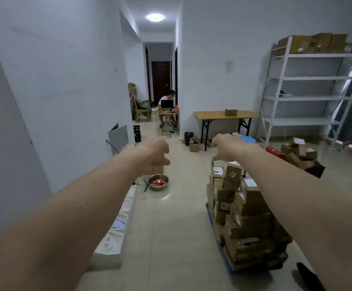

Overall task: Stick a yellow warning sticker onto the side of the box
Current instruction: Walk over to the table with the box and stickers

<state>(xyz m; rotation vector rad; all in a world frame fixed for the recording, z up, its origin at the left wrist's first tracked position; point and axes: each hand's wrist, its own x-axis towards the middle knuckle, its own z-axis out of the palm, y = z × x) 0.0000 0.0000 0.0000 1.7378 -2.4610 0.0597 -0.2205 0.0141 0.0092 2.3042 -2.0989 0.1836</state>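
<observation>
A tall stack of brown cardboard boxes (pixel 244 215), too many to count, sits on a blue flat cart (pixel 209 215) on the pale tiled floor (pixel 177 227), directly below the right hand's fingers. No yellow sticker can be made out anywhere.

Two bare arms reach forward at chest height. The left hand (pixel 155 152) hangs with fingers (pixel 164 161) loosely curled downward, grasping nothing. The right hand (pixel 226 147) is likewise limp at the wrist, fingers curled under and holding nothing, hovering above the top box and apart from it.

Below the left fingers stands one round steel bowl (pixel 158 181) with red contents. Between the two hands a wide strip of bare floor runs ahead into a corridor, where one person (pixel 167 99) sits at a laptop.

Beyond the right fingers stands one yellow-topped folding counter (pixel 226 116) carrying one small brown box (pixel 231 112). To its right rises one white metal shelf rack (pixel 309 87); a loose heap of brown boxes (pixel 303 156) lies at its foot.
</observation>
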